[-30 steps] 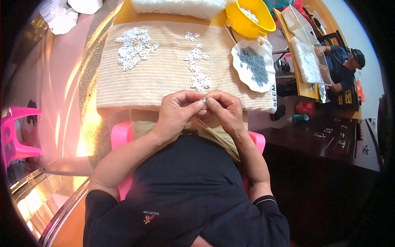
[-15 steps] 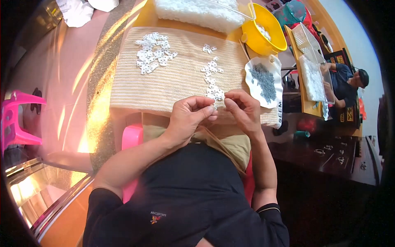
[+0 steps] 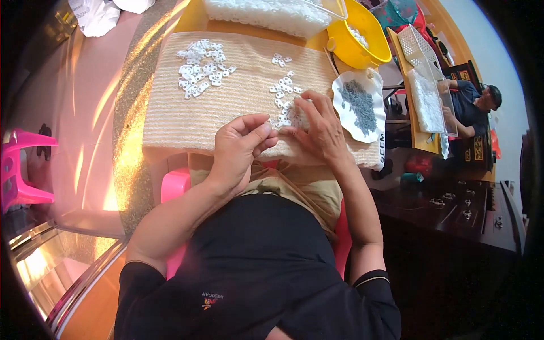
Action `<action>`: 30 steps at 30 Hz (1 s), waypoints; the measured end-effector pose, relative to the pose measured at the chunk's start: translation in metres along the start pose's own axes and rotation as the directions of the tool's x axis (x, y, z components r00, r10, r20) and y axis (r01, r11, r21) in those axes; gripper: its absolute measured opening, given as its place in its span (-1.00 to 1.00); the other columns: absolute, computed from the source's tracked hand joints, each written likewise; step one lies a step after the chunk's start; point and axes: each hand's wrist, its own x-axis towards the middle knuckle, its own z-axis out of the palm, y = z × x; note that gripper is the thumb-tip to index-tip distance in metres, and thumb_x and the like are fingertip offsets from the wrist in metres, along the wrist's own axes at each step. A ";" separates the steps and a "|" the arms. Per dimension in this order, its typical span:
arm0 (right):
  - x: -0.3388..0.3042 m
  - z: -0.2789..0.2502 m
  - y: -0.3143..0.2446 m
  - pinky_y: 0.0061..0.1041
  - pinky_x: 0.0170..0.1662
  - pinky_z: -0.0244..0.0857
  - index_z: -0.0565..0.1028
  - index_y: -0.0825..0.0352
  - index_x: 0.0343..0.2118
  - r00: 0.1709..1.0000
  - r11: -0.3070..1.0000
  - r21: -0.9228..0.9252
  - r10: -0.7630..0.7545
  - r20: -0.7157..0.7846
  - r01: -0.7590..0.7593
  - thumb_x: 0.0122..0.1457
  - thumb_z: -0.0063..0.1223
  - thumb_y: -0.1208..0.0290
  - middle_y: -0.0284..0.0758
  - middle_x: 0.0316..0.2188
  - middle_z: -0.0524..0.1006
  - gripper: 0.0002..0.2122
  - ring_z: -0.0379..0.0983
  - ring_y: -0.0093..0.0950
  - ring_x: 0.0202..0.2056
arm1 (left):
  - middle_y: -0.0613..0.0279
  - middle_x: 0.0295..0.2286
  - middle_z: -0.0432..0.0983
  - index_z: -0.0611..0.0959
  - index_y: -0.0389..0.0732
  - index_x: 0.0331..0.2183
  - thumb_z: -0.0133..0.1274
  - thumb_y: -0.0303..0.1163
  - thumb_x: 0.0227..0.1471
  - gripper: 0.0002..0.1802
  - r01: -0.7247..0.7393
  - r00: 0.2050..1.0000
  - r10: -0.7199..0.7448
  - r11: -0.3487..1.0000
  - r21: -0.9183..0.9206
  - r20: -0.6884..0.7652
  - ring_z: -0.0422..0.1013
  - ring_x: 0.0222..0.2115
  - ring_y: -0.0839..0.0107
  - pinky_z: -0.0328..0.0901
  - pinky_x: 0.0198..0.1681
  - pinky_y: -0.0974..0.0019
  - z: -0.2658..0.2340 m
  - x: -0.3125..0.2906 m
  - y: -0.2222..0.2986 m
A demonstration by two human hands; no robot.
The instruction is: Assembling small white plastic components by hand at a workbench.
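The left hand [image 3: 241,148] hangs over the near edge of a beige ribbed woven cloth [image 3: 238,105] that is spread over a tabletop, its thumb and forefinger pressed together at the tips; whether anything is pinched between them is too small to tell. The right hand [image 3: 318,131] lies palm down on the cloth just beside it, fingers spread loosely, their tips touching the near end of a loose trail of small white flat plastic pieces [image 3: 285,90] that runs away from the person across the middle of the cloth. A second, denser heap of the same white pieces [image 3: 199,68] lies on the far left part of the cloth, well apart from both hands. To the right of the right hand, at the cloth's edge, a white scalloped shallow dish [image 3: 341,102] holds a pile of tiny grey metal parts [image 3: 360,105]. Beyond it stands a round yellow plastic bowl [image 3: 345,42] with some white pieces inside, and next to that a clear rectangular tray [image 3: 272,12] filled with white material lies along the far edge. A bright pink plastic stool [image 3: 175,184] shows under the person's lap, and another person [image 3: 473,105] in a dark blue top sits at a separate table at far right
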 end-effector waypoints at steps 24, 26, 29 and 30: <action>0.030 0.020 0.006 -0.29 0.02 0.25 0.35 0.37 0.00 0.998 0.998 0.017 -0.053 0.018 0.053 -0.08 0.29 0.23 -0.10 -0.01 0.33 -0.42 0.30 -0.11 0.01 | 0.23 -0.33 0.49 0.54 -0.33 -0.24 0.07 -0.60 0.04 -0.82 -0.046 0.999 0.048 0.996 0.080 -0.015 0.44 -0.30 0.50 0.37 -0.14 0.46 -0.001 -0.005 -0.012; 0.040 0.016 0.006 -0.29 0.02 0.25 0.34 0.40 -0.01 0.998 0.998 0.010 -0.057 -0.003 0.057 -0.06 0.28 0.21 -0.09 0.00 0.33 -0.43 0.30 -0.10 0.01 | 0.24 -0.34 0.48 0.54 -0.33 -0.25 0.06 -0.61 0.04 -0.83 -0.061 0.998 0.063 0.995 0.081 -0.021 0.44 -0.29 0.50 0.37 -0.13 0.45 -0.002 -0.006 -0.012; 0.053 0.024 0.015 -0.29 0.01 0.25 0.35 0.41 -0.01 0.998 0.999 -0.041 -0.034 -0.043 0.032 -0.01 0.24 0.21 -0.08 0.00 0.34 -0.45 0.30 -0.09 0.00 | 0.27 -0.37 0.50 0.57 -0.35 -0.28 0.09 -0.61 0.01 -0.84 -0.070 0.996 0.073 0.995 0.068 -0.045 0.39 -0.33 0.57 0.30 -0.19 0.51 0.002 -0.007 -0.011; 0.057 0.026 0.018 -0.29 0.01 0.25 0.35 0.41 -0.01 0.998 0.999 -0.042 -0.035 -0.043 0.033 -0.01 0.24 0.21 -0.08 0.00 0.34 -0.45 0.30 -0.09 0.00 | 0.27 -0.37 0.50 0.57 -0.35 -0.28 0.09 -0.61 0.01 -0.84 -0.071 0.996 0.074 0.995 0.067 -0.044 0.39 -0.33 0.57 0.30 -0.19 0.51 0.001 -0.006 -0.011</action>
